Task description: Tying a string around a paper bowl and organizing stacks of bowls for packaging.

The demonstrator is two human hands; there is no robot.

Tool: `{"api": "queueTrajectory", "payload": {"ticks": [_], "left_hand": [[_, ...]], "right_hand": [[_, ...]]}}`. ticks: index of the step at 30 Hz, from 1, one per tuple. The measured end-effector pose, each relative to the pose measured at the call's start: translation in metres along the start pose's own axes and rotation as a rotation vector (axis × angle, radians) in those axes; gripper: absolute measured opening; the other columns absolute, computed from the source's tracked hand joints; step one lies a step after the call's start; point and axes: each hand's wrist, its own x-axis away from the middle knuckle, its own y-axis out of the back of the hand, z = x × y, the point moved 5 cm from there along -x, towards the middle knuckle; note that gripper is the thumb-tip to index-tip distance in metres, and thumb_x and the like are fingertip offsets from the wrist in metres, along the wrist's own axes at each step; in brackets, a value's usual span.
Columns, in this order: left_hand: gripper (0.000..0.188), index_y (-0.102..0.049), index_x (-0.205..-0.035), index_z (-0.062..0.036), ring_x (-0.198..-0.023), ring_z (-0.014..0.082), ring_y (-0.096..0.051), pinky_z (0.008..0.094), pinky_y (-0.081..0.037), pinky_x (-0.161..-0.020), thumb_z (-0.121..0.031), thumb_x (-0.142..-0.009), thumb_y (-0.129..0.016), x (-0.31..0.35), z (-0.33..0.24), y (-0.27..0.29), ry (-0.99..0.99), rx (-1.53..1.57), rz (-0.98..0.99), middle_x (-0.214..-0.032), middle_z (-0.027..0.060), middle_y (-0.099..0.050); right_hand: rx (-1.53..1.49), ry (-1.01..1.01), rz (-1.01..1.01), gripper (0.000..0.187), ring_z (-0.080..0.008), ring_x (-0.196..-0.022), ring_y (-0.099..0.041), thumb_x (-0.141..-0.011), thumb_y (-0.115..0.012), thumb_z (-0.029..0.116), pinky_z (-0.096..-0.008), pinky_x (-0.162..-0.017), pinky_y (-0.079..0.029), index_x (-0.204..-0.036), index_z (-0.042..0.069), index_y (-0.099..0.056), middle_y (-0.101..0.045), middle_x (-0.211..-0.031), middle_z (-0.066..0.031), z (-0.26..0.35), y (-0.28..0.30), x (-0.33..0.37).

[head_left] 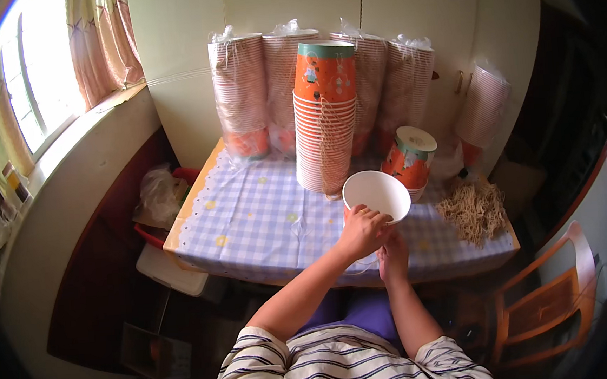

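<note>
Checked tablecloth [249, 214] under stacked cups [324, 135], beside window [42, 74].

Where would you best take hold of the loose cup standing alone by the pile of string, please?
Grip the cup around its orange side wall, just under the rim, coming from the front. It leans and its mouth faces partly away, so the wall is the open part. The tall stack crowds its left and the string lies to its right.
</note>
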Motion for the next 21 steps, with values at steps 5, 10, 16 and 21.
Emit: {"api": "queueTrajectory", "payload": {"ticks": [5,10,16,21], "left_hand": [[0.014,-0.065,-0.081,-0.0095,-0.078,0.0231,-0.062,0.037,-0.041,-0.08,-0.019,-0.071,-0.067,-0.0003,-0.0019,-0.0001,-0.016,0.023,-0.023,-0.076,0.006,-0.065],[0.011,-0.065,-0.079,-0.0094,-0.078,0.0221,-0.062,0.0363,-0.04,-0.081,-0.019,-0.074,-0.067,0.0,-0.0039,0.0023,-0.038,0.038,-0.067,-0.076,0.0049,-0.065],[0.02,-0.066,-0.087,-0.009,-0.081,0.0233,-0.062,0.0378,-0.041,-0.085,-0.019,-0.07,-0.069,-0.0014,0.0001,0.0012,-0.062,0.01,0.029,-0.081,0.005,-0.066],[0.022,-0.065,-0.089,-0.0085,-0.082,0.0256,-0.062,0.0381,-0.043,-0.082,-0.018,-0.069,-0.068,-0.0047,-0.0013,0.0028,-0.106,-0.044,0.077,-0.082,0.0066,-0.065]], "right_hand": [[0.01,0.008,-0.012,0.012,-0.0004,-0.05,-0.037,-0.089,-0.062,0.018,-0.0175,-0.044,-0.027,-0.09,0.006,-0.062,-0.056,-0.071,0.0022,0.0039,-0.0016,-0.0006],[0.076,0.017,-0.026,0.015,-0.0006,-0.05,-0.037,-0.088,-0.063,0.019,-0.0169,-0.044,-0.027,-0.091,0.005,-0.062,-0.054,-0.069,0.0019,0.0057,0.0047,-0.0033],[0.049,0.022,-0.03,0.015,-0.0013,-0.048,-0.037,-0.088,-0.064,0.019,-0.0169,-0.043,-0.027,-0.089,0.004,-0.061,-0.051,-0.065,0.002,0.0029,0.0019,0.0015],[0.017,0.019,-0.045,0.016,-0.0018,-0.046,-0.037,-0.089,-0.063,0.019,-0.0176,-0.042,-0.028,-0.085,0.005,-0.058,-0.05,-0.064,0.0015,0.0005,0.0015,0.0024]]}}
